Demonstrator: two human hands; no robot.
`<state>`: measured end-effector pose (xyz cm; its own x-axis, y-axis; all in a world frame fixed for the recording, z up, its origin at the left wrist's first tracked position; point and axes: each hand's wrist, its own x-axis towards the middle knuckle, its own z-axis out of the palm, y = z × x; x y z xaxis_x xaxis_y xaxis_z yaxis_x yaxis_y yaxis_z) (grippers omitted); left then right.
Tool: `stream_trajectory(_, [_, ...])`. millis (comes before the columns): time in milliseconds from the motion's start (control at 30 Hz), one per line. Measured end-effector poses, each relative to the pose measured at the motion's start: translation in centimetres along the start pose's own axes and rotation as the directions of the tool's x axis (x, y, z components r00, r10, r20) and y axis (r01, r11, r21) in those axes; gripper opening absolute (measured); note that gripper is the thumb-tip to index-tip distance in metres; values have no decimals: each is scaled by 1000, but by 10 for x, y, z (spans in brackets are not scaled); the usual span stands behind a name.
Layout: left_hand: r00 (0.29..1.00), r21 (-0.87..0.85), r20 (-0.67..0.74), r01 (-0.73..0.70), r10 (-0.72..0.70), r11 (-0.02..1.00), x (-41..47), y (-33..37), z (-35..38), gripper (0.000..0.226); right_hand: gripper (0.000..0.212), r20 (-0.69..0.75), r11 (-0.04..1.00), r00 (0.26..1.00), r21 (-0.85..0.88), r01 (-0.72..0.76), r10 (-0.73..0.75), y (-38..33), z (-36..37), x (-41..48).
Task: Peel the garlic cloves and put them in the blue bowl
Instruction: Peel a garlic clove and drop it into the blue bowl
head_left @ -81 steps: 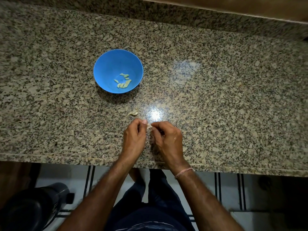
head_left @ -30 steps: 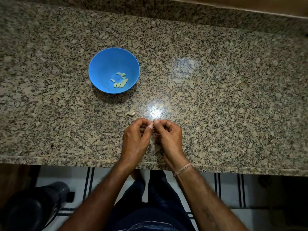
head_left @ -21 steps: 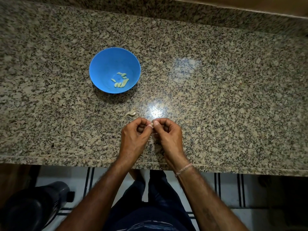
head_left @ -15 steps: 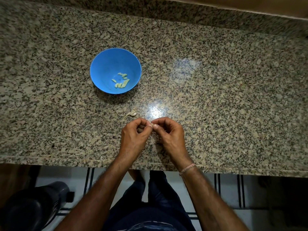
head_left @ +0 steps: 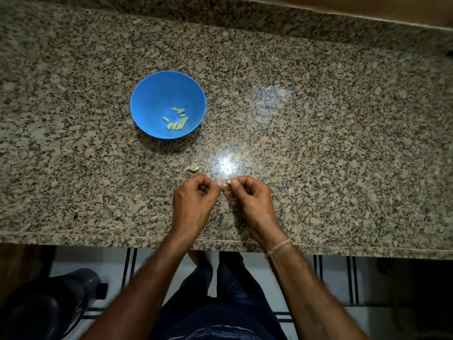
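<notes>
Mid-peel: pinching garlic clove [head_left: 223, 184] with left hand [head_left: 193, 200] and right hand [head_left: 252, 200], near blue bowl [head_left: 147, 94]. Next, likely: strip skin, drop in.

Our left hand [head_left: 193, 200] and right hand [head_left: 253, 201], fingers curled, meet fingertip to fingertip, both pinching one small pale garlic clove [head_left: 223, 184].

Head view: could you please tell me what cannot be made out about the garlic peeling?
- Head view, garlic clove: mostly hidden by the fingertips of the left hand and right hand; remaining skin unclear.
- Head view, pale scrap on the counter: too small to tell skin from clove.
- Head view, peeled pieces in the blue bowl: too small to count.
- Head view, dark object: cut off by the lower left edge.
</notes>
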<state>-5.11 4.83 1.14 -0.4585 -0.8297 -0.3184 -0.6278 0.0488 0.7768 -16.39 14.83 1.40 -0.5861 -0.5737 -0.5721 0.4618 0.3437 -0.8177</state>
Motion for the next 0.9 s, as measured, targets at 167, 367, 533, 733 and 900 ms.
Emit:
stream_trajectory(167, [997,-8,-6,-74,74,997,-2,4,-1,9,9,-11,1000,1000,10,13,-13,-1,-3,1])
stream_trajectory(367, [1000,-149,20,4,-1,989,-3,11,0,15,6,-9,992,993,-55,116,-117,-2,-1,-1])
stream_trajectory(533, [989,-289,134,99,-62,952,-4,16,-3,12,5,-4,960,974,-171,224,-228,2,-3,1])
stream_trajectory(733, [989,-293,135,99,-62,951,-5,17,-3,8,5,13,894,936,-291,340,-352,3,-3,-1])
stream_trajectory(900, [990,-295,130,98,-62,950,-5,10,-2,6,4,12,875,927,-326,358,-375,5,-1,-3])
